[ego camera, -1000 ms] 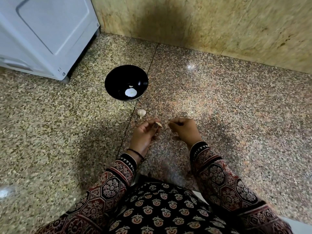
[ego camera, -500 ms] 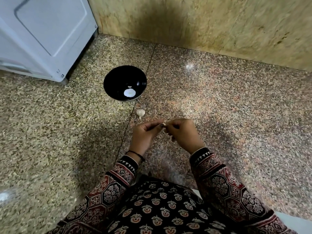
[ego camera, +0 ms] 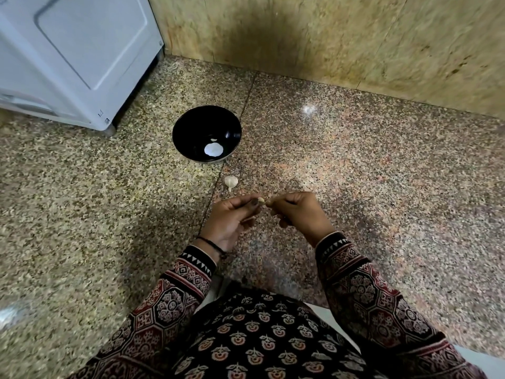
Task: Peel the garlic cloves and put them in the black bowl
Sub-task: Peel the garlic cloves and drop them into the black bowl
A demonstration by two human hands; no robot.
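Garlic is being worked just above the floor point(ego camera: 355, 165), between two hands brought close together; the small clove point(ego camera: 261, 199) is pinched at the fingertips of the left hand point(ego camera: 232, 220), while the right hand point(ego camera: 297, 212) is curled shut with its fingertips at the clove's other end, apparently nipping at the skin; whether any skin is actually gripped there is too small to tell. The hands are held low and forward of the lap, probably so that loose skin falls to the floor and not onto the clothing; the clove is kept near the black bowl point(ego camera: 188, 124), so only a short reach is needed once it is bare. Of the clove only a pale, cream-coloured tip is seen; how much skin remains on it cannot be judged.

The black bowl is set on the floor beyond the hands, near the foot of a white appliance point(ego camera: 82, 56); a small pale sliver point(ego camera: 213, 139), likely a peeled clove, is seen inside it, along with a round white patch that may be only a reflection. The rest of the garlic point(ego camera: 231, 181), a small papery off-white piece with a short stem pointing toward the hands, is left on the floor between bowl and hands, apart from both, where it is easily reached for the next clove.
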